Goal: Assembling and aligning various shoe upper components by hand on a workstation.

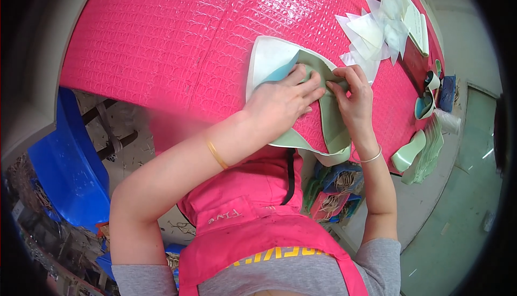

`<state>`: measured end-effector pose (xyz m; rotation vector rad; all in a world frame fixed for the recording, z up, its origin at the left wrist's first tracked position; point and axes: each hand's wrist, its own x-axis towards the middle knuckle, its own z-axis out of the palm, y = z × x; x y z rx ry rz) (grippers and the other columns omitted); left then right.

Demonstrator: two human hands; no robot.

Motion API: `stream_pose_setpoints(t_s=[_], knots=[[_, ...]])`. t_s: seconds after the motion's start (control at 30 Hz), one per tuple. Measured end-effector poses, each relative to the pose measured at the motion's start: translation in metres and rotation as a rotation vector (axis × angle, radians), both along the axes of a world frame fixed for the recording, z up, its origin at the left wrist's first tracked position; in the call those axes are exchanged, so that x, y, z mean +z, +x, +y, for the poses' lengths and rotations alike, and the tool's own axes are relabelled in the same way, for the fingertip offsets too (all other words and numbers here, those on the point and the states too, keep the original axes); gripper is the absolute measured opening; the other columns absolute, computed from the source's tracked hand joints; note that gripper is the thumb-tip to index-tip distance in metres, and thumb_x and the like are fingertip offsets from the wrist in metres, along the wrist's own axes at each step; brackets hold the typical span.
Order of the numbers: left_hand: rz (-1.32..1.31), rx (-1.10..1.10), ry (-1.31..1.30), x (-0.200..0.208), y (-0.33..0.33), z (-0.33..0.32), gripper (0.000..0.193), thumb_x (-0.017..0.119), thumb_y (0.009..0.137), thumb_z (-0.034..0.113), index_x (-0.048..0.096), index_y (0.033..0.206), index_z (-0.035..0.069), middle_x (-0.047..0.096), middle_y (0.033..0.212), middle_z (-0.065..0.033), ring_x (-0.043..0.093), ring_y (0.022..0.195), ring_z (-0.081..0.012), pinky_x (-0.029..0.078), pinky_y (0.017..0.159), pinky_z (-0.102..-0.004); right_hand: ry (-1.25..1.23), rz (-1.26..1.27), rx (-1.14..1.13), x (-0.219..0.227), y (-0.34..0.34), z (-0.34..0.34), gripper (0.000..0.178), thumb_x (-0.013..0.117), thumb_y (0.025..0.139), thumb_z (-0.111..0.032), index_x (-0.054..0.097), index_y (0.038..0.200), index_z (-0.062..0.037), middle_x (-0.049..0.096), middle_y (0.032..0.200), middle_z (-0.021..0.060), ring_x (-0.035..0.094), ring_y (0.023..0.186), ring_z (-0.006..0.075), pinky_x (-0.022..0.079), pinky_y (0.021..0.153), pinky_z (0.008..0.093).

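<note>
A pale green leather-like piece (336, 126) with a white backing lies at the table's near edge, bent into a loop like a shoe upper. A white flap with a light blue patch (284, 70) spreads from its far left end. My left hand (285, 96) rests across the piece, fingers curled and pressed onto the green material. On its far right edge, my right hand (355, 92) pinches the rim between thumb and fingers. Both hands are closed, their fingertips close together. Anything small between the fingertips is hidden.
Pink textured sheeting covers the table (161, 43). Translucent white sheets (371, 32) lie at the far right. Stacked green pieces (423, 153), a white thread spool (447, 121) and a dark blue box (447, 93) sit along the right edge. A blue plastic bin (70, 167) stands below left.
</note>
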<state>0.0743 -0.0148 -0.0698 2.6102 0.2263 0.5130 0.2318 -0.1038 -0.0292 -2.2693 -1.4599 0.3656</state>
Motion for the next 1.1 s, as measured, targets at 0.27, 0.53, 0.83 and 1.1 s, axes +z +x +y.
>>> stream_pose_setpoints(t_s=[0.27,0.53,0.83,1.1], knots=[[0.007,-0.054,-0.189,-0.010,0.003,-0.001,0.040,0.052,0.080,0.013,0.046,0.119,0.005,0.041,0.130,-0.0067,0.034,0.123,-0.0243,0.028,0.103,-0.0352,-0.323,0.412,-0.296,0.030,-0.017,-0.027,0.049,0.056,0.079,-0.001,0.039,0.125,-0.0031,0.048,0.118,0.0158,0.054,0.098,0.0271,0.043,0.081,0.0324],[0.040,-0.090,-0.243,-0.003,0.005,0.013,0.038,0.048,0.082,0.008,0.047,0.120,0.006,0.045,0.127,-0.0052,0.039,0.120,-0.0213,0.032,0.101,-0.0336,-0.198,0.391,-0.113,0.011,-0.031,-0.050,0.061,0.044,0.077,0.006,0.035,0.132,-0.0180,0.054,0.097,0.0260,0.058,0.088,0.0318,0.036,0.073,0.0229],[0.106,-0.081,-0.266,0.006,0.006,0.018,0.038,0.048,0.084,0.010,0.045,0.122,0.005,0.043,0.129,-0.0045,0.038,0.120,-0.0201,0.031,0.101,-0.0329,-0.420,0.086,0.127,0.018,-0.032,-0.047,0.060,0.044,0.073,0.005,0.044,0.126,-0.0211,0.053,0.075,0.0233,0.056,0.067,0.0367,0.043,0.060,0.0441],[0.090,-0.109,-0.127,0.001,0.004,0.015,0.044,0.050,0.083,0.013,0.041,0.125,0.006,0.039,0.132,-0.0035,0.037,0.122,-0.0196,0.031,0.102,-0.0324,-0.340,0.150,0.162,0.028,-0.039,-0.064,0.049,0.053,0.072,0.000,0.052,0.119,-0.0169,0.049,0.111,0.0201,0.053,0.094,0.0348,0.046,0.075,0.0406]])
